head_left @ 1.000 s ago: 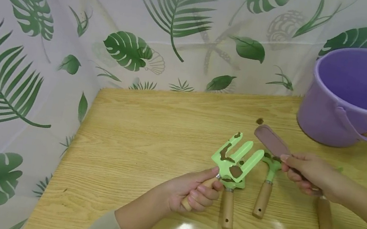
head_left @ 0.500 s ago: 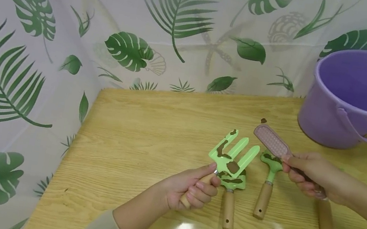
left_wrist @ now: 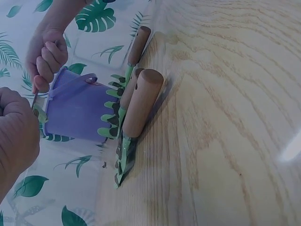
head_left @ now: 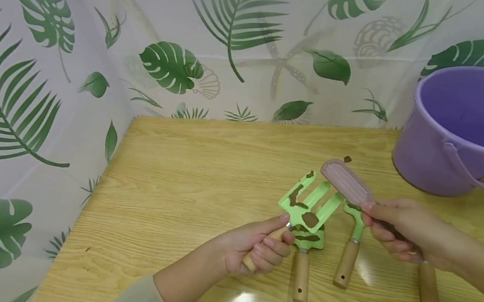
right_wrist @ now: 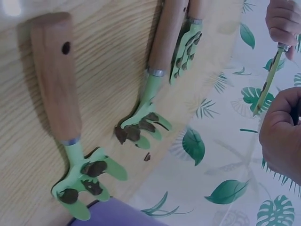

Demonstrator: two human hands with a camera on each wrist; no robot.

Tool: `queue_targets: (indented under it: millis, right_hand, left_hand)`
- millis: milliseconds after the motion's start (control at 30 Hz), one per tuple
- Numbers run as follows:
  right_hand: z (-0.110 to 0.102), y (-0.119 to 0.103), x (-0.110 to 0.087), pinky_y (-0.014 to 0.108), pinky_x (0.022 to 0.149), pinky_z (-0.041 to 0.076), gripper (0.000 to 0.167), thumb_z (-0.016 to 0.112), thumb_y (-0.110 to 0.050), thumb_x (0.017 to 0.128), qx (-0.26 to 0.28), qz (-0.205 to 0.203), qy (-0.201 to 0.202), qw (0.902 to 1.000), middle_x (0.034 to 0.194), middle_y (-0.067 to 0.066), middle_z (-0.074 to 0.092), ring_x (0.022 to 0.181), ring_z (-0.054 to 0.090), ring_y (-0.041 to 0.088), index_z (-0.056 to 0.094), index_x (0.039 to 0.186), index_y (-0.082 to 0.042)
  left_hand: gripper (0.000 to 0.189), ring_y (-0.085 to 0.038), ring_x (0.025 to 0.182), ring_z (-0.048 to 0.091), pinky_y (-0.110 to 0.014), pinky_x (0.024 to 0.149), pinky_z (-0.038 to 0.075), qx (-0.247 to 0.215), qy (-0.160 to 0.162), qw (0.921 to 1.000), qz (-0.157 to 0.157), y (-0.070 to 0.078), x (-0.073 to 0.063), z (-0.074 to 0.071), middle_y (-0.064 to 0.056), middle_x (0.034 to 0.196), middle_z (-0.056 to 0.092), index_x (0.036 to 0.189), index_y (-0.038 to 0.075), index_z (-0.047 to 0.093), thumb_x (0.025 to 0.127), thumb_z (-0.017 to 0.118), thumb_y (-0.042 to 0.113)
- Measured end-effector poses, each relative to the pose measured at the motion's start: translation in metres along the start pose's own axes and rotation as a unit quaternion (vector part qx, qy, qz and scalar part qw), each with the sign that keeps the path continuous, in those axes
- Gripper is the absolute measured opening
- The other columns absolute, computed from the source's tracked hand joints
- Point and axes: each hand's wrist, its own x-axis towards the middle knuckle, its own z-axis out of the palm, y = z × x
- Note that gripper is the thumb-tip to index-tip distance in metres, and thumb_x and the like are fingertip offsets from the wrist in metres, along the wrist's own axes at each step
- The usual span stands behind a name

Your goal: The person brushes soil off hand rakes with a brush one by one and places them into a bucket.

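Note:
My left hand (head_left: 261, 252) grips the wooden handle of a green garden fork (head_left: 295, 216), tines up and away, with brown dirt patches on its face. In my right hand (head_left: 409, 233) is a mauve brush (head_left: 346, 181) with a long flat textured head, which overlaps the fork's tine tips in the head view. Below the fork lies a green trowel (head_left: 302, 274), partly covered by it. Beside that is a green hand rake (head_left: 347, 262). Another tool's wooden handle (head_left: 429, 291) shows under my right wrist; its dirt-marked green tines (right_wrist: 75, 165) appear in the right wrist view.
A purple bucket (head_left: 436, 155) with its handle hanging down stands at the back right of the wooden table (head_left: 190, 174). A brown crumb (head_left: 347, 159) lies left of it. Leaf-print cloth (head_left: 259, 43) covers the wall behind and to the left.
The brush has moved left in my right hand, its head now reaching over the fork's tine tips. The fork has shifted slightly left, then back right. The tools on the table have stayed put.

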Motion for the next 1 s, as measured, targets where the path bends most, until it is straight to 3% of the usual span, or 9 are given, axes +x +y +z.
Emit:
queue_targets:
  millis: [333, 500, 667, 1000]
  right_hand:
    - [0.027, -0.006, -0.002, 0.025, 0.032, 0.016, 0.033, 0.039, -0.033, 0.102, -0.002, -0.005, -0.056, 0.9984, 0.055, -0.006, 0.037, 0.038, 0.03, 0.003, 0.047, 0.081, -0.008]
    - [0.04, -0.007, -0.002, 0.022, 0.032, 0.017, 0.035, 0.042, -0.034, 0.102, 0.015, 0.01, -0.08, 0.9966, 0.054, -0.006, 0.036, 0.037, 0.029, 0.003, 0.047, 0.08, -0.008]
    - [0.049, -0.004, -0.004, 0.026, 0.03, 0.012, 0.034, 0.04, -0.031, 0.103, 0.022, -0.007, -0.103, 0.9944, 0.053, -0.006, 0.037, 0.036, 0.029, 0.002, 0.048, 0.081, -0.006]
    - [0.052, 0.001, -0.004, 0.022, 0.03, 0.017, 0.036, 0.041, -0.034, 0.102, -0.014, -0.01, -0.084, 0.9964, 0.052, -0.006, 0.038, 0.035, 0.029, 0.003, 0.05, 0.081, -0.006]
  left_hand:
    - [0.045, 0.006, 0.038, 0.036, -0.004, 0.032, 0.022, -0.023, -0.013, 0.9997, -0.002, 0.001, 0.005, -0.002, 0.014, 0.051, 0.039, 0.073, 0.017, 0.049, 0.102, 0.028, 0.045]
    - [0.044, 0.007, 0.037, 0.036, -0.004, 0.032, 0.021, 0.002, -0.017, 0.9998, 0.007, 0.0, 0.009, -0.001, 0.014, 0.052, 0.038, 0.076, 0.017, 0.047, 0.102, 0.026, 0.045]
    - [0.043, 0.008, 0.038, 0.037, -0.004, 0.033, 0.022, 0.023, -0.037, 0.999, 0.013, -0.001, 0.01, 0.003, 0.014, 0.053, 0.038, 0.079, 0.016, 0.047, 0.102, 0.025, 0.045]
    - [0.044, 0.007, 0.039, 0.037, -0.004, 0.033, 0.022, 0.015, -0.045, 0.9989, 0.005, -0.004, 0.007, 0.01, 0.013, 0.055, 0.037, 0.077, 0.017, 0.048, 0.102, 0.024, 0.044]
